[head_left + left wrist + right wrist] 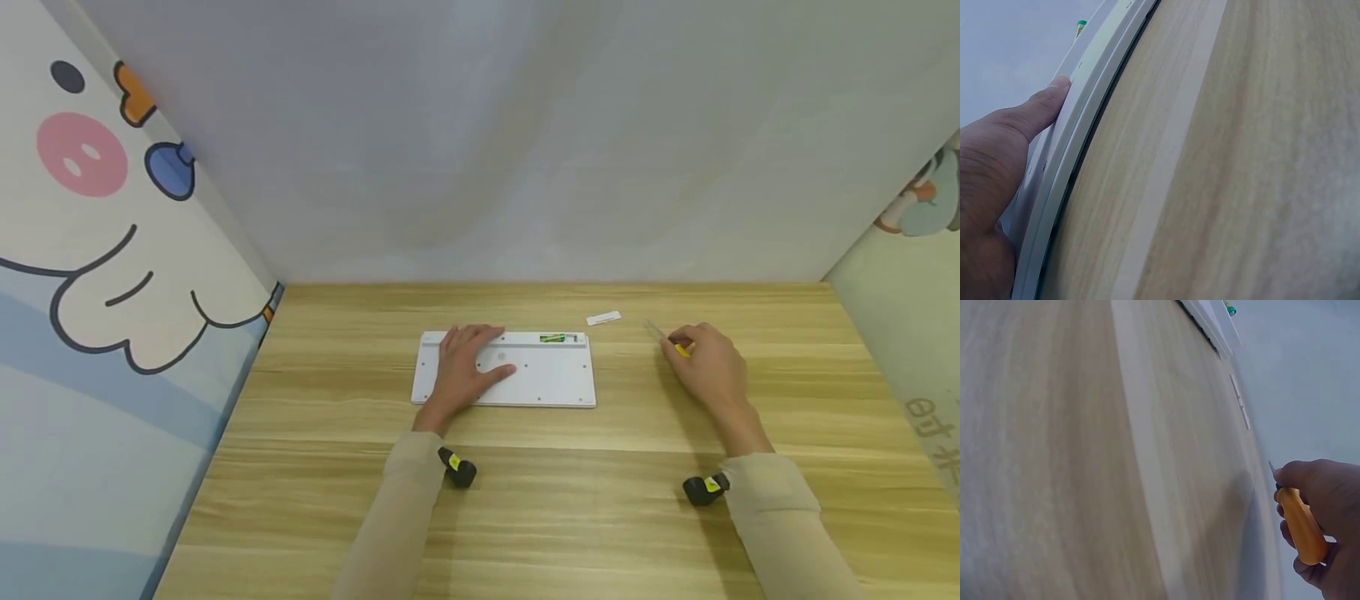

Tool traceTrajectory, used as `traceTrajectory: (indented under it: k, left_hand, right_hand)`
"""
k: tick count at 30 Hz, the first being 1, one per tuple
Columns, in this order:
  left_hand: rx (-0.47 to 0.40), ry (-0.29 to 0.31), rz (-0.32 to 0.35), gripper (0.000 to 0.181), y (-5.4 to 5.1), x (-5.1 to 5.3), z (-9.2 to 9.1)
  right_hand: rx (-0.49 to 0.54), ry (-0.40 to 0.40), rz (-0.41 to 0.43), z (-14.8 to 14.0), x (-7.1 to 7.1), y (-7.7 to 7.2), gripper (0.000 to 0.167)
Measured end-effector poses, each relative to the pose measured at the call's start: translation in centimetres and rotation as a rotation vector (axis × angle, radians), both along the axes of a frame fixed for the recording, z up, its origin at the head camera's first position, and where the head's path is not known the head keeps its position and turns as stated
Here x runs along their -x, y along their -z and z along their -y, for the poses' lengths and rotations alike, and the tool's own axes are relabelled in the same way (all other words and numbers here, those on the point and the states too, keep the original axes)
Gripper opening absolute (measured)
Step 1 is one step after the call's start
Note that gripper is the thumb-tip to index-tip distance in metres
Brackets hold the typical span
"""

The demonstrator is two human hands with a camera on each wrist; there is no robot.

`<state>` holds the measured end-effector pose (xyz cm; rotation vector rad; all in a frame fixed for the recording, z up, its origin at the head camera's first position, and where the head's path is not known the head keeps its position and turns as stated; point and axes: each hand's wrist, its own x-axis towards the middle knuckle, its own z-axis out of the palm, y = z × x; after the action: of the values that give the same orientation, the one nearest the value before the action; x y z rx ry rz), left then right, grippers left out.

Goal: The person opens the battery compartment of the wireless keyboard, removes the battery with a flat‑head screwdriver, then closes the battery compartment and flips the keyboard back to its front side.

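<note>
"Where does the white keyboard lie?"

"Underside up on the wooden table [585,517], in front of you. The keyboard [555,379] shows small screws across its back, and a green-and-yellow battery [552,338] sits in the slot near its far right corner."

"And the left hand?"

"Your left hand [461,372] rests on the left part of the keyboard, thumb spread well away from the fingers, the thumb lying on the white back."

"The right one?"

"Your right hand [710,364] is off to the keyboard's right, apart from it. Its fingers and thumb are curled round the yellow-orange handle of a screwdriver [1300,525], whose thin shaft points away from you, toward the keyboard's far side."

"What else is near?"

"A small white cover [603,318] lies just beyond the keyboard's far right corner, not touching it. Behind the keyboard, past the table edge, rises a pale grey wall [525,167]."
</note>
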<state>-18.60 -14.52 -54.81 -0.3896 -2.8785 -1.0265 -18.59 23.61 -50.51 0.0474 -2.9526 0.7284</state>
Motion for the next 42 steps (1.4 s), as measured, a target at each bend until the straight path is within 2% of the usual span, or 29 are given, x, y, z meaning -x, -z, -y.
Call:
traceTrajectory:
  k: [8,27,42]
  left_hand:
    - [0.011,0.0,-0.008,0.065,0.0,-0.1,-0.2]
    - [0.009,-0.005,-0.009,0.065,0.2,0.0,0.0]
    - [0.007,-0.002,-0.015,0.065,0.1,0.0,0.0]
  right_hand:
    - [-0.031,0.042,0.058,-0.7,0.1,0.3,0.033]
    - [-0.015,0.052,0.138,-1.1,0.3,0.3,0.041]
    - [0.0,0.054,0.096,-0.8,1.1,-0.6,0.043]
